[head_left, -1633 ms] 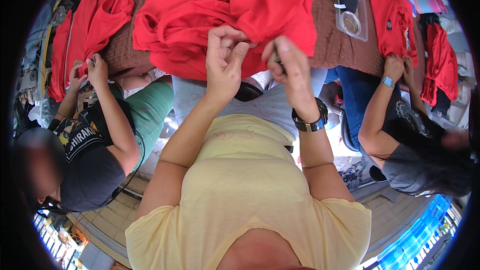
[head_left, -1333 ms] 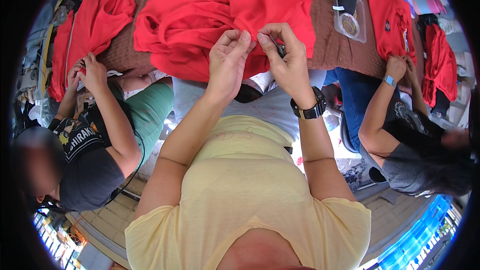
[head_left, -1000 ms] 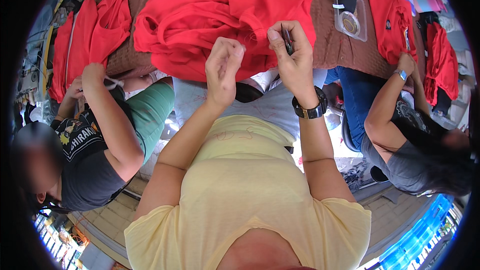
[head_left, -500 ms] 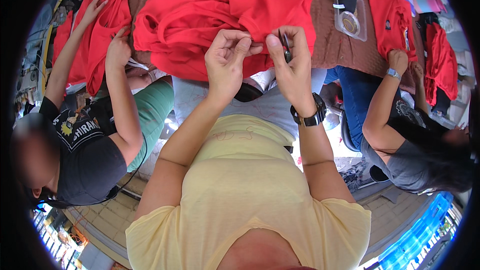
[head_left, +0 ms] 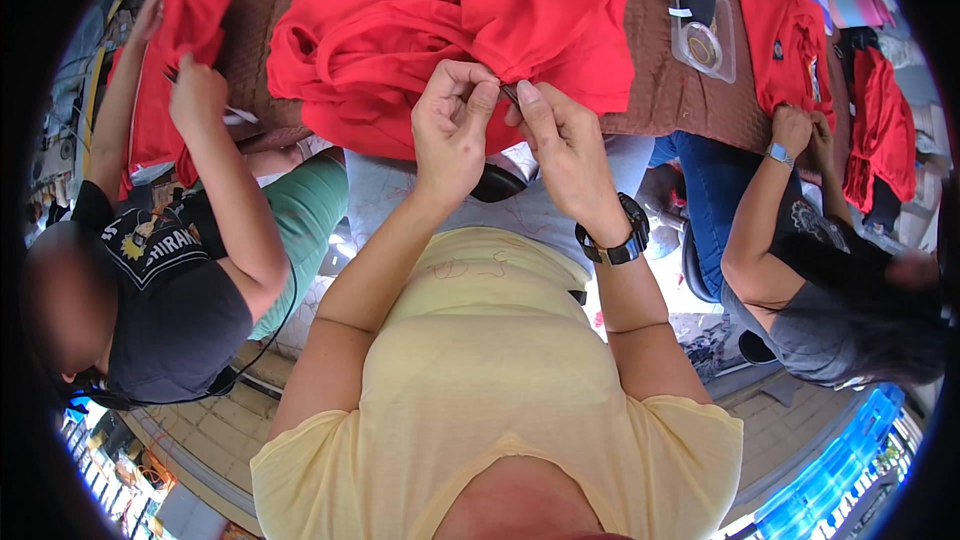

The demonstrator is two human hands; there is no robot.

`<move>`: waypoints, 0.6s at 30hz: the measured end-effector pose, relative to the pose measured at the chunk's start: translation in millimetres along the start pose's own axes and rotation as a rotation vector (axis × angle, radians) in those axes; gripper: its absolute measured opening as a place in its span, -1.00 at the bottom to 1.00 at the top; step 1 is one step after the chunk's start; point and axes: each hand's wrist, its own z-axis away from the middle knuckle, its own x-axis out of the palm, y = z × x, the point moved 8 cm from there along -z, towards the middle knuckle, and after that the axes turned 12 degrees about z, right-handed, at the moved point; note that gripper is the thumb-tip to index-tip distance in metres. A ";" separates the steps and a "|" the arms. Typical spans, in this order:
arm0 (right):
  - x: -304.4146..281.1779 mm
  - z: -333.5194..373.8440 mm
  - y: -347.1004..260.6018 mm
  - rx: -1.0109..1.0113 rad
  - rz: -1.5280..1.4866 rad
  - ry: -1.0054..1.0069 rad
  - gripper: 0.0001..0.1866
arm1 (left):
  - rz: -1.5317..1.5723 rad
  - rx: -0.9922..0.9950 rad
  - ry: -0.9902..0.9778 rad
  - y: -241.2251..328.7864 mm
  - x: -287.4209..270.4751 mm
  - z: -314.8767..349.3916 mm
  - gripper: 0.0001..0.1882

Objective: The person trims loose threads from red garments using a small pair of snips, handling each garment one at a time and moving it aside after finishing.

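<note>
A heap of red cloth (head_left: pixel 400 30), gathered in folds, lies at the table edge in front of me. My left hand (head_left: pixel 452 125) is closed, thumb against fingers, pinching the near edge of the cloth. Close beside it my right hand (head_left: pixel 565 140) is closed on a small dark pair of thread snips (head_left: pixel 511 94). Their tip reaches the cloth edge by my left fingertips. Most of the snips is hidden inside my right hand.
A brown quilted cover (head_left: pixel 655 90) lies over the table. A clear plastic tray (head_left: pixel 722 65) holds a tape roll. Red garments (head_left: pixel 782 35) lie at the right. One co-worker (head_left: pixel 180 270) on the left and another (head_left: pixel 790 270) on the right handle red cloth.
My right hand has turned inward and moved left, bringing the snips to the cloth edge at my left fingers. The left co-worker has lifted red cloth.
</note>
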 end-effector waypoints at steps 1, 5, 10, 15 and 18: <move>-0.3 -1.6 1.1 0.002 -0.011 0.009 -0.50 | 0.011 0.014 -0.016 -0.4 0.8 -0.5 -0.94; 0.5 -10.5 4.2 -0.010 -0.056 -0.001 -0.53 | 0.040 0.027 -0.069 -4.9 1.2 -1.6 -0.94; 3.0 -17.6 14.1 0.016 -0.198 -0.034 -0.58 | -0.014 0.028 -0.105 0.4 9.5 -3.8 -0.95; 2.9 -20.3 9.6 -0.004 -0.229 -0.068 -0.62 | -0.053 0.039 -0.112 2.1 9.6 -5.3 -0.96; 2.1 -25.8 13.8 -0.049 -0.182 -0.061 -0.63 | 0.000 0.042 -0.116 -0.6 10.7 -7.7 -0.95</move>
